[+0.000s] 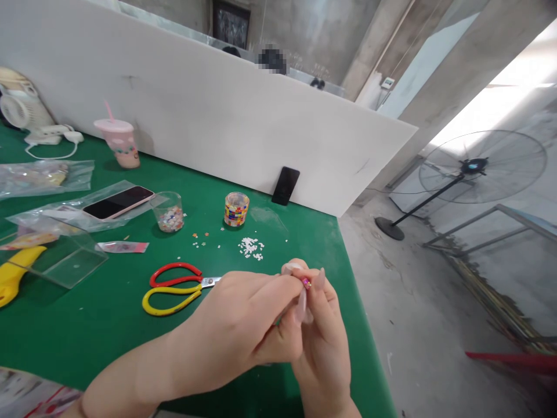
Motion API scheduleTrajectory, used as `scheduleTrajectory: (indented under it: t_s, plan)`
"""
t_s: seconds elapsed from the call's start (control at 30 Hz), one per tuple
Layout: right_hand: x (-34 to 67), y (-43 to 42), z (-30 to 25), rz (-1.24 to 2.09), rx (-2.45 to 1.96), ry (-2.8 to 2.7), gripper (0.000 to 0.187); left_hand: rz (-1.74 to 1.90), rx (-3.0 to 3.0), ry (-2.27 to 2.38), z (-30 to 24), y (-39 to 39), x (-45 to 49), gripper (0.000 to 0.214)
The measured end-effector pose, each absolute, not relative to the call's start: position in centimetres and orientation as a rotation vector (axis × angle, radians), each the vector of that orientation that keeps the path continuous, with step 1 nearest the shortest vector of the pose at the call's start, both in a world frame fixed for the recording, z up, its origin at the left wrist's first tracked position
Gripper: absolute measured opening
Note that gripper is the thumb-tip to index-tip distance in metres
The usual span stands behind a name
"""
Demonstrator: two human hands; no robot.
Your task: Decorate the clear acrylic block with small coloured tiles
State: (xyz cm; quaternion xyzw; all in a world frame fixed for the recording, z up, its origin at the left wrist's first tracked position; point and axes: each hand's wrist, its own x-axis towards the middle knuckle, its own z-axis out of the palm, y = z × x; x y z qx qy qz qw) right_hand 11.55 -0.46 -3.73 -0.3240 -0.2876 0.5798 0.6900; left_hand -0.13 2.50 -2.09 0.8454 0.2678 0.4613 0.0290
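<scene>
My left hand (246, 316) and my right hand (325, 334) meet over the table's front right, fingertips pinched together. Between the fingertips shows a tiny pink and gold piece (307, 283); its exact kind is too small to make out. Scissors (174, 288) with one red and one yellow handle loop lie left of the hands, their blades partly hidden behind my left hand. Beyond my fingers is a loose heap of small white pieces (250, 248). A round container (237, 209) wrapped in multicoloured blocks stands behind the heap, and a clear cup (169, 213) of small bits stands to its left.
The green table (117, 342) ends at a right edge beside my hands. A white partition (243, 128) closes its back, with a dark phone (285, 186) leaning there. Leftward are another phone (118, 202), a pink drink cup (120, 142), a clear box (76, 261) and plastic bags.
</scene>
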Motion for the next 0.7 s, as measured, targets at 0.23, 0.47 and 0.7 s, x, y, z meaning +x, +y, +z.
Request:
scheduleTrajectory:
  t_s: [0.23,0.47,0.7]
  plan:
    - [11.7,-0.48,-3.75,1.32,-0.722,-0.631,0.016,1.434,2.623,0.811,-1.93,2.59,0.04,0.027]
    - [11.63,-0.35,-3.7,1.312,-0.734,-0.637,0.017,1.438,2.645,0.816,-1.99,2.69,-0.02,0.026]
    - [11.77,-0.51,-3.73,1.313,-0.755,-0.653,0.015,1.446,2.653,0.8,-1.95,2.68,-0.12,0.026]
